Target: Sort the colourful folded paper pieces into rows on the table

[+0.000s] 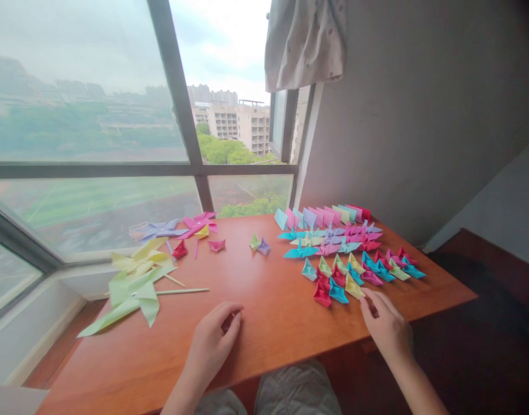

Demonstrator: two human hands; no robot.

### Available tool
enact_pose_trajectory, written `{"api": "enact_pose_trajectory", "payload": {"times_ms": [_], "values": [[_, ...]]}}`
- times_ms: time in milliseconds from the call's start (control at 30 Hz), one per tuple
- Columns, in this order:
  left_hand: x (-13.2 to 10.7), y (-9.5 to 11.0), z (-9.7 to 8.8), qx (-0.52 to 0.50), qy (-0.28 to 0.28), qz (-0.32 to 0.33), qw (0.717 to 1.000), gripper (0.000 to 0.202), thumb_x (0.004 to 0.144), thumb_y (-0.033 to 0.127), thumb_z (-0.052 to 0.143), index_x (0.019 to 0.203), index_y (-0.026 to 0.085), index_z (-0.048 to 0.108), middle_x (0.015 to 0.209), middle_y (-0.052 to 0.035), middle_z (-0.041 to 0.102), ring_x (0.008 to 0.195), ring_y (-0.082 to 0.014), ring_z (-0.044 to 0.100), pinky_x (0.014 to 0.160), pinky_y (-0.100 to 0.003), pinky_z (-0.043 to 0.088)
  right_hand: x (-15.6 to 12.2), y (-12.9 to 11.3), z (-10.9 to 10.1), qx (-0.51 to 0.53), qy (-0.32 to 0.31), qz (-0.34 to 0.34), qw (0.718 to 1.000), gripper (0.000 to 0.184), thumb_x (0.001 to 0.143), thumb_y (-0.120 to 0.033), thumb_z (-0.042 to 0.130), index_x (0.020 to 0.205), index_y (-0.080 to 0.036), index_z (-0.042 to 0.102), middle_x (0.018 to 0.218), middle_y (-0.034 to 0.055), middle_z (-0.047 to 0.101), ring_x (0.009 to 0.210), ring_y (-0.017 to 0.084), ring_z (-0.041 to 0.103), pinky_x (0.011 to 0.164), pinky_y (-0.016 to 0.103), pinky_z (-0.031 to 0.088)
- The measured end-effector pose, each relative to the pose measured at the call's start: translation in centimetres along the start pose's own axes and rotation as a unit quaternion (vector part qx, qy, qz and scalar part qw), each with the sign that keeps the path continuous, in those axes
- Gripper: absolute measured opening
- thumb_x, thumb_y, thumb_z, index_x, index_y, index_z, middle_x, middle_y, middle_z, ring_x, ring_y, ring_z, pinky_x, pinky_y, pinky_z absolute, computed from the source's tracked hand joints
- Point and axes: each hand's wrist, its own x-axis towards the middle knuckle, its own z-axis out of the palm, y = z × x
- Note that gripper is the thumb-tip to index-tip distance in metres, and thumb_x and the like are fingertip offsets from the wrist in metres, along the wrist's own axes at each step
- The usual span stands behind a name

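My right hand [388, 323] is at the front of the rows of folded paper boats, thumb and forefinger closed at the right tip of a yellow paper boat [354, 286]. That boat sits on the table beside a blue paper boat [338, 292] and a red paper boat [322, 295]. Near the table's front edge, my left hand [212, 340] rests with its fingers curled in and the thumb close to the forefinger; nothing shows in it. Ahead of it stand a small green folded paper piece [254, 242] and a purple one [263, 247].
Paper pinwheels lie on the left, among them a green pinwheel [135, 295] and a pink pinwheel [198, 223]. A pink boat [216, 246] and a red boat [179, 249] are nearby. Behind the boats are paper cranes [301, 251] and upright folded cards [310, 217]. Windows border the wooden table [264, 328].
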Motion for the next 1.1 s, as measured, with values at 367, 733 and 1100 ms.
{"api": "enact_pose_trajectory", "payload": {"times_ms": [367, 733, 1100], "values": [[0.7, 0.7, 0.0, 0.001, -0.016, -0.025, 1.000, 0.023, 0.089, 0.029, 0.050, 0.094, 0.018, 0.069, 0.082, -0.0050, 0.072, 0.069, -0.0176, 0.065, 0.065, -0.027, 0.050, 1.9, -9.1, -1.5, 0.217, 0.007, -0.063, 0.974, 0.019, 0.092, -0.023, 0.053, 0.107, -0.019, 0.065, 0.101, 0.0086, 0.069, 0.092, 0.020, 0.065, 0.082, 0.031, 0.051], [9.7, -1.8, -5.5, 0.238, 0.065, -0.074, 0.966, 0.033, 0.087, 0.021, 0.047, 0.115, 0.017, 0.063, 0.108, -0.0095, 0.070, 0.084, -0.0218, 0.069, 0.080, -0.033, 0.052, 0.8, -18.5, 1.1, 0.353, -0.181, -0.089, 0.914, 0.025, 0.092, -0.015, 0.046, 0.107, -0.020, 0.065, 0.083, 0.0044, 0.068, 0.074, 0.016, 0.065, 0.068, 0.024, 0.050], [15.0, -5.0, -6.3, 0.334, 0.036, -0.096, 0.937, 0.031, 0.086, 0.014, 0.045, 0.107, 0.017, 0.067, 0.106, -0.0137, 0.070, 0.095, -0.0279, 0.067, 0.078, -0.033, 0.050, 0.7, -18.0, 1.9, 0.399, -0.206, -0.024, 0.893, 0.025, 0.090, -0.018, 0.046, 0.103, -0.020, 0.068, 0.089, 0.0055, 0.071, 0.077, 0.016, 0.068, 0.071, 0.025, 0.054]]}}
